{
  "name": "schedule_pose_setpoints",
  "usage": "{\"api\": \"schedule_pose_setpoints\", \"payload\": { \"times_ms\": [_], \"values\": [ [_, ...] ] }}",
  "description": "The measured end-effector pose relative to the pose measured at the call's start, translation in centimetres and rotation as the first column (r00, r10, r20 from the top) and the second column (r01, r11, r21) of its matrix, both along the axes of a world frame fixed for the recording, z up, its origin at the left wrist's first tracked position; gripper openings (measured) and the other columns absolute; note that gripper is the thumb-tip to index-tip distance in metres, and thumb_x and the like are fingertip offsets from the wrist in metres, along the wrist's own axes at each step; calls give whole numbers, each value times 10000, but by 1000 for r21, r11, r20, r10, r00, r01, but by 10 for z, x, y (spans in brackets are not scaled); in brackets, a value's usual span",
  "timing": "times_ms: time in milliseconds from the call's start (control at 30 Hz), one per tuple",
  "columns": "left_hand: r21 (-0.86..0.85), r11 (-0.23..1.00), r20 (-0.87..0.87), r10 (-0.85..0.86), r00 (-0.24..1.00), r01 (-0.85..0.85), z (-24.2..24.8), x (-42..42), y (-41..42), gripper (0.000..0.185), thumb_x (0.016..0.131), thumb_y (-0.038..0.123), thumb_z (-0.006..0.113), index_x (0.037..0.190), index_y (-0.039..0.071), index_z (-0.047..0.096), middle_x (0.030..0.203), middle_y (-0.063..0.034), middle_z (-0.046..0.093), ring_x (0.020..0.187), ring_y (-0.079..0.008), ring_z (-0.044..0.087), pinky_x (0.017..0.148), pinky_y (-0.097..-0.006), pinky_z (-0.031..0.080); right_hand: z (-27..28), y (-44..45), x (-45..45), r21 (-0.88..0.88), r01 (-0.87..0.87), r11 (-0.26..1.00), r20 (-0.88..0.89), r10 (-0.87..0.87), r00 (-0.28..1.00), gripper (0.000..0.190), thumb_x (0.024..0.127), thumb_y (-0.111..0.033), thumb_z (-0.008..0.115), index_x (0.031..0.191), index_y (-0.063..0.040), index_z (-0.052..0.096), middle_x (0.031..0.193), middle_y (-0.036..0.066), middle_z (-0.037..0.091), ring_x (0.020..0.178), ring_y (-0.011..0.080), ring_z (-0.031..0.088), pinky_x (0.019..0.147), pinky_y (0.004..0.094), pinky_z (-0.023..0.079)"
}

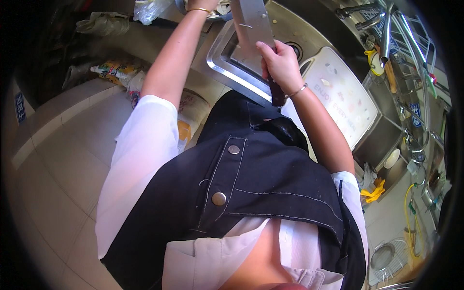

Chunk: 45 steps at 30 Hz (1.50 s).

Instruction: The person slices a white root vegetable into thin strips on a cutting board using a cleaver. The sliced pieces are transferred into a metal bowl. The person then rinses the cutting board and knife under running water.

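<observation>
My right hand (284,65) grips the dark handle of a cleaver (259,29), its broad blade pointing away from me. A few pale scraps cling to the blade. At the top edge my left hand (203,3) is mostly cut off, so its fingers are hidden. It is over or at a bowl (227,16) with a blue-grey rim, which holds pale sliced pieces. To the right of the cleaver, a white cutting board (337,98) with printed pictures and writing lies tilted over the sink area. A pale piece rests on it.
Under the blade is the steel sink's rim (232,81); the basin (286,21) shows a drain. Faucets (386,40) and a wire rack (417,32) line the right side. A yellow glove (373,190) hangs lower right. Sacks and bags (119,72) stand at left by a tiled ledge (65,112).
</observation>
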State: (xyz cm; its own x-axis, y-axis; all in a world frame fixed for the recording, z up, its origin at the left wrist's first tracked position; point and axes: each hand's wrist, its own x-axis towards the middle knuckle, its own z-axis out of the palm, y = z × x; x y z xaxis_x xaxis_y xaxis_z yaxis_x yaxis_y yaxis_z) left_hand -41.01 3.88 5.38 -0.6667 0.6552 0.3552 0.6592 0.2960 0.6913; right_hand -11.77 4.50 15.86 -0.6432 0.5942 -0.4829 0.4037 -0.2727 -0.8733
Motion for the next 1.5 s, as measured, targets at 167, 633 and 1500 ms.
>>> {"api": "schedule_pose_setpoints", "payload": {
  "times_ms": [167, 633, 1500],
  "values": [
    [-97, 992, -384, -113, 916, 81, 16, 10, -11, 251, 866, 224, 658, 1072, 101, 733, 1153, -130, 675, 1081, -298, 615, 979, -400, 446, -7, 13, 45, -71, 173, 982, 116, -164, 980, 277, 941, -260, 634, 886, 11, 622, 571, 38, 575, 428, 123, 539, 419, 278, 418],
    [-403, 498, 162, -787, 596, 768, -19, 318, 45, 202, 831, 239, 682, 965, 89, 694, 982, -124, 653, 998, -316, 614, 876, -419, 511, -27, -26, 274, 108, 810, 576, 298, -796, 526, 254, 954, -283, 645, 875, -68, 535, 609, 23, 521, 448, 127, 512, 413, 264, 426],
    [-261, 963, -515, -83, 853, -64, 30, 13, -5, 224, 834, 232, 651, 996, 99, 731, 932, -103, 697, 897, -328, 643, 850, -456, 502, -66, -15, 302, 424, 662, 618, 223, -780, 585, 253, 937, -273, 676, 939, -38, 583, 648, 7, 524, 506, 87, 495, 452, 238, 431]
  ]
}}
